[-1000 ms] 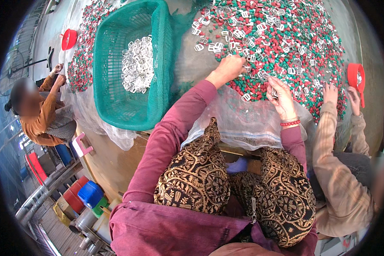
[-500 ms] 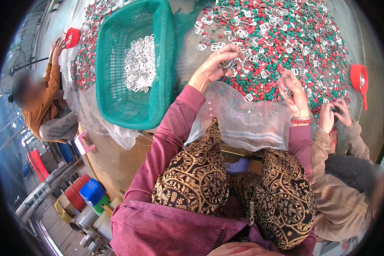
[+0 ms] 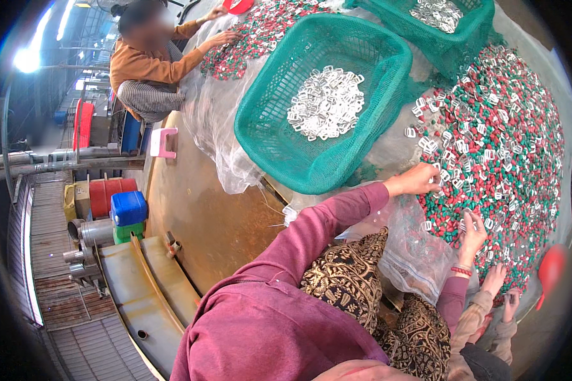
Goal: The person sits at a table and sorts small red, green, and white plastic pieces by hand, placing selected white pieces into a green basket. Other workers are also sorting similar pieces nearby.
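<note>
My left hand point(image 3: 418, 180) reaches over the near left edge of a pile of small red and green cone-like pieces point(image 3: 457, 200). Its fingers are curled together; what they hold is hidden. White slotted buckles point(image 3: 429, 146) lie scattered through the pile. My right hand point(image 3: 473, 236), with a red bead bracelet at the wrist, is at the near side of the pile, its fingers bent around what looks like a white buckle. Left of my left hand stands a green mesh-lined basket point(image 3: 260, 136) with a heap of white buckles point(image 3: 327, 105) inside.
A second green basket point(image 3: 467, 38) with buckles stands farther back. One co-worker's hand point(image 3: 493, 279) works close by my right hand; another co-worker point(image 3: 149, 63) sits at the far left beside more pieces. A red scoop point(image 3: 551, 270) lies at the right. Sheer netting point(image 3: 419, 267) covers my lap.
My view has swung left, so the basket and pile appear farther right, and the second basket has come into view. My left hand is lower, closer to the pile's edge.
</note>
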Demonstrator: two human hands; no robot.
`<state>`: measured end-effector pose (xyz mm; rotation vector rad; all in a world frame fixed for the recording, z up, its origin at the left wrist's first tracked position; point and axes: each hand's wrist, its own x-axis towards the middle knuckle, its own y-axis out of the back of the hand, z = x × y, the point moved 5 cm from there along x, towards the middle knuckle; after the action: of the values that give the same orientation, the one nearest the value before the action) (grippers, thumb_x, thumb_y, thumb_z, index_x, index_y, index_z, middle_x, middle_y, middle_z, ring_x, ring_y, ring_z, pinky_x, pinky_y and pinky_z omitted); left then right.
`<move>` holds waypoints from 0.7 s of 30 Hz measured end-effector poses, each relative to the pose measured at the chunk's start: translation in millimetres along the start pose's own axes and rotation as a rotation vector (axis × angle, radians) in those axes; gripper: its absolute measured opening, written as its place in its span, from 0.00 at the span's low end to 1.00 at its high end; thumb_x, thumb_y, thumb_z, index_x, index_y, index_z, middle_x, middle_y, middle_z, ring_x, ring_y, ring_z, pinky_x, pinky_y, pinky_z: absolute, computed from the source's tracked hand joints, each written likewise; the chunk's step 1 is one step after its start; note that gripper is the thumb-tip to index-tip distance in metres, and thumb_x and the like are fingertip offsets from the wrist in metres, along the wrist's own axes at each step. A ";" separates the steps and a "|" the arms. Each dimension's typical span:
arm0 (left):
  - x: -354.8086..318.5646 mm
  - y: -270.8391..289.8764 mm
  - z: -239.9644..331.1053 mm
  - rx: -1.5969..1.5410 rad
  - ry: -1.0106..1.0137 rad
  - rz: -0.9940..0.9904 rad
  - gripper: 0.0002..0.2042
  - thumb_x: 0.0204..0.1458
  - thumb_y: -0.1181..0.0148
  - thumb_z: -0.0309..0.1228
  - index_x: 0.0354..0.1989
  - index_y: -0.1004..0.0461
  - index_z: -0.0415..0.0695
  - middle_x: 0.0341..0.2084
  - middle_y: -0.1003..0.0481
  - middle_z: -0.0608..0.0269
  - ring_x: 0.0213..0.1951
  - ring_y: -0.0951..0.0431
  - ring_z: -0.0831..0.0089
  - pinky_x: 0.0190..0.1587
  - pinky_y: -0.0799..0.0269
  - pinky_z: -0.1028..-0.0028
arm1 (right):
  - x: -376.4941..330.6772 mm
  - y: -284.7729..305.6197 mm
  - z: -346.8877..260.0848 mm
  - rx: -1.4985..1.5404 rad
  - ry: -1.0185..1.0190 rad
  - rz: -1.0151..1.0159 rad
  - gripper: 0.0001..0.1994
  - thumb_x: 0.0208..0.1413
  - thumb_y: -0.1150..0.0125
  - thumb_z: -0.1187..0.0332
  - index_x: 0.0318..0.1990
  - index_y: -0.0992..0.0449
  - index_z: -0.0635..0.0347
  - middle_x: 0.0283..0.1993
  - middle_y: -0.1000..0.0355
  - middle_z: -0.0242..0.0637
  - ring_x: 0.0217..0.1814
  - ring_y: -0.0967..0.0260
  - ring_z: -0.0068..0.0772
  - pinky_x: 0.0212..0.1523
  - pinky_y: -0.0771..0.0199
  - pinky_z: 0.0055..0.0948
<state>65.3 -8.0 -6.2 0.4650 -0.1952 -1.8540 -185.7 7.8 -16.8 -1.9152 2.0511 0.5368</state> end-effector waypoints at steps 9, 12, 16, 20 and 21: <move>-11.3 -35.4 63.0 -1.601 0.464 -0.254 0.15 0.50 0.47 0.43 0.40 0.31 0.45 0.40 0.28 0.58 0.49 0.30 0.60 0.44 0.27 0.55 | -48.7 -63.8 -138.5 -0.525 0.475 -0.278 0.08 0.50 0.41 0.70 0.39 0.26 0.61 0.37 0.29 0.35 0.37 0.33 0.32 0.37 0.32 0.28; -21.5 -63.5 49.5 -1.761 0.606 -0.196 0.22 0.49 0.47 0.51 0.45 0.31 0.49 0.41 0.28 0.58 0.50 0.31 0.58 0.47 0.30 0.52 | -82.0 -103.2 -154.4 -1.044 0.804 -0.432 0.17 0.45 0.39 0.70 0.46 0.27 0.54 0.50 0.34 0.39 0.53 0.40 0.45 0.53 0.39 0.40; -21.9 -24.8 60.9 -1.764 0.591 0.065 0.14 0.52 0.51 0.43 0.40 0.30 0.49 0.37 0.28 0.60 0.39 0.27 0.60 0.34 0.26 0.58 | -95.4 -107.0 -185.4 -0.961 1.049 -0.343 0.21 0.42 0.37 0.69 0.49 0.29 0.53 0.52 0.35 0.38 0.56 0.42 0.44 0.55 0.41 0.42; -13.8 62.4 85.6 -1.844 0.240 -0.034 0.10 0.50 0.48 0.37 0.34 0.30 0.45 0.30 0.28 0.56 0.32 0.28 0.62 0.21 0.33 0.71 | -61.0 -56.6 -177.3 -0.652 0.829 -0.125 0.15 0.46 0.40 0.72 0.44 0.27 0.58 0.44 0.33 0.41 0.47 0.36 0.42 0.47 0.34 0.35; -18.5 96.8 99.7 -1.650 0.069 0.118 0.08 0.52 0.51 0.34 0.32 0.31 0.42 0.28 0.34 0.60 0.29 0.34 0.69 0.18 0.35 0.78 | -51.1 -52.4 -154.2 -0.711 0.794 -0.196 0.15 0.46 0.41 0.73 0.44 0.27 0.58 0.42 0.34 0.41 0.45 0.35 0.42 0.45 0.33 0.35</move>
<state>113.9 -32.1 123.0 -0.6240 1.2433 -1.3102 -122.5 -19.0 139.4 -3.1134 2.2219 0.5602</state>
